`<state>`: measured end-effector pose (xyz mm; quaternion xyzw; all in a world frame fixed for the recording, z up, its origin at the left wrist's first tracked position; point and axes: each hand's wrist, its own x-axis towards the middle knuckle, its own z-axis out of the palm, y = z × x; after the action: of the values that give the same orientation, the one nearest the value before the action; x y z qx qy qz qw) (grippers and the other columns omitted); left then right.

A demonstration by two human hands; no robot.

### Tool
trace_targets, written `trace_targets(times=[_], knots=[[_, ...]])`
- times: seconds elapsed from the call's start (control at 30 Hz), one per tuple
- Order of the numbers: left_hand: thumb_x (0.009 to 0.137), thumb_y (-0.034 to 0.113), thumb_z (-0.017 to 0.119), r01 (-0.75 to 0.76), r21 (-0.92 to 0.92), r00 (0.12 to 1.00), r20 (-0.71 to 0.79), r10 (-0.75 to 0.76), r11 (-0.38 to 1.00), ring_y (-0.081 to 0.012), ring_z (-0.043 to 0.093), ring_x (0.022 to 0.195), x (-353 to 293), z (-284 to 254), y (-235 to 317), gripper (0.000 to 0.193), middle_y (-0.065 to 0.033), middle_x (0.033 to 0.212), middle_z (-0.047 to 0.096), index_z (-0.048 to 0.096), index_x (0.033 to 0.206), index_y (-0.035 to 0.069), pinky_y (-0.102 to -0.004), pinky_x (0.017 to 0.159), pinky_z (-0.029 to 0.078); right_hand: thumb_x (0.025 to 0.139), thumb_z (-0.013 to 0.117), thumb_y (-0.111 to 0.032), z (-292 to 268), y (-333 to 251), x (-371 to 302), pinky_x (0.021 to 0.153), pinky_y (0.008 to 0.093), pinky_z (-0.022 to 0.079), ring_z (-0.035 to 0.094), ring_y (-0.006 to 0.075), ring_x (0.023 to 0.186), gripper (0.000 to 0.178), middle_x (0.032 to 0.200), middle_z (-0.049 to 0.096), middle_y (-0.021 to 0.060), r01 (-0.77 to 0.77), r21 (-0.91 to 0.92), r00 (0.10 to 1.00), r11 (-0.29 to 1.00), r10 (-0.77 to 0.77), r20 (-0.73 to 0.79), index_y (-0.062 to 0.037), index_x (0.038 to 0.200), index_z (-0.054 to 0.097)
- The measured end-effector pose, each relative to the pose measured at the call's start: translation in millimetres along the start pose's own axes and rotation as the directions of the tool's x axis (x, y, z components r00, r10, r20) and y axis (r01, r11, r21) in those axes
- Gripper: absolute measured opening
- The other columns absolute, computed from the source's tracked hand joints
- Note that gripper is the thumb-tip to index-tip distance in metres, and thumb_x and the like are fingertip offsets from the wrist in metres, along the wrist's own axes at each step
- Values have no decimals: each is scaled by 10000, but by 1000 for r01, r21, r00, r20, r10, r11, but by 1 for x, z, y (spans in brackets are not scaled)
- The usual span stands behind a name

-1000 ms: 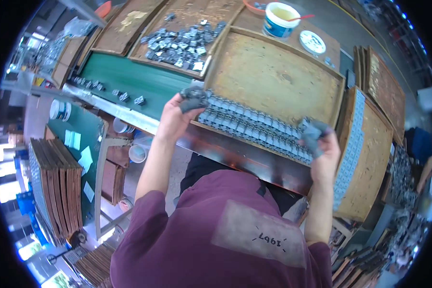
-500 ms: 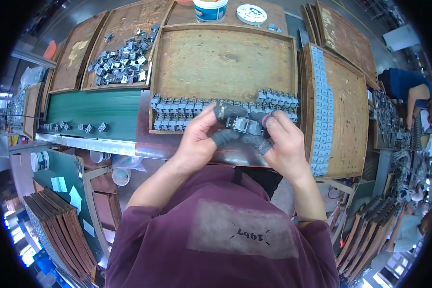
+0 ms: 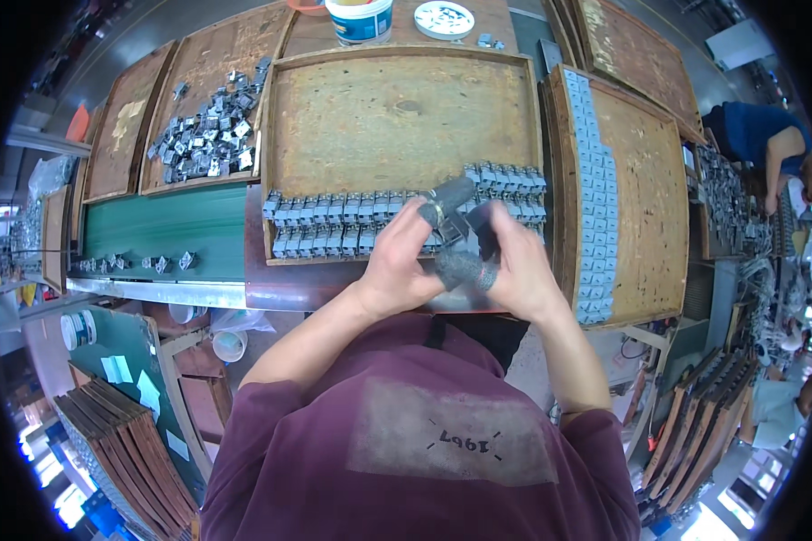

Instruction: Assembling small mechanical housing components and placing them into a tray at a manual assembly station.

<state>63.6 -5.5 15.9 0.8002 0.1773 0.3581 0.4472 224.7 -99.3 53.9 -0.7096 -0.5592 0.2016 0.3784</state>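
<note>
A small grey block-shaped part [image 3: 456,225], with a darker metal-looking side, is held between my hands over the front of the wooden tray [image 3: 406,108]. My left hand [image 3: 399,257] is closed on it; dark grey sleeves cover the gripping fingertips. From the other side my right hand [image 3: 521,266] pinches the part with similarly covered fingers, which are smeared by motion. Behind the hands, rows of similar grey parts [image 3: 334,212] line the tray's near edge, a shorter third row standing at the right. My fingers hide some of these parts.
To the right, another wooden tray [image 3: 641,207] carries columns of light grey parts [image 3: 594,207]. A loose heap of metal parts [image 3: 209,131] lies in the back-left tray. Several pieces rest along the green belt [image 3: 171,225]. A white-and-blue bucket [image 3: 359,20] and round white lid [image 3: 444,20] stand behind.
The grey part has been turned between my hands, its pale face no longer facing up. My left fingers have tilted, and my right hand has shifted slightly left. The whole view has shifted a little.
</note>
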Motion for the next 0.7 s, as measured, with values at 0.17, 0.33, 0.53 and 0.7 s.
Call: trace_targets(times=[0.17,0.33,0.53,0.7], knots=[[685,175,797,-197,108,980,-14,200,974,-330,683,935,10,13,-3,598,-172,1139,672,634,1240,28,-382,793,558,730,798,-410,-3,19,0,597,359,496,655,304,630,463,708,641,160,-77,188,973,979,32,230,6,852,637],[674,173,795,-119,130,987,123,103,984,-341,666,947,19,17,-12,547,-172,1101,659,646,1184,44,-389,785,551,757,779,-419,-9,41,3,628,385,520,687,349,689,464,760,671,192,-157,204,945,966,87,315,19,850,660],[689,44,721,259,220,945,142,-293,941,-300,513,1091,55,15,-84,580,-157,1122,472,632,1261,82,-358,896,467,891,699,-240,-84,116,46,656,309,497,615,143,693,224,769,679,64,-342,3,926,940,337,-169,-32,971,718],[710,8,617,471,185,782,364,-505,863,-279,540,954,85,11,-138,562,-164,1090,510,609,1272,39,-332,846,452,884,703,-353,-137,232,78,590,337,470,581,152,633,330,721,655,75,-495,-32,740,868,402,-539,-36,973,723]])
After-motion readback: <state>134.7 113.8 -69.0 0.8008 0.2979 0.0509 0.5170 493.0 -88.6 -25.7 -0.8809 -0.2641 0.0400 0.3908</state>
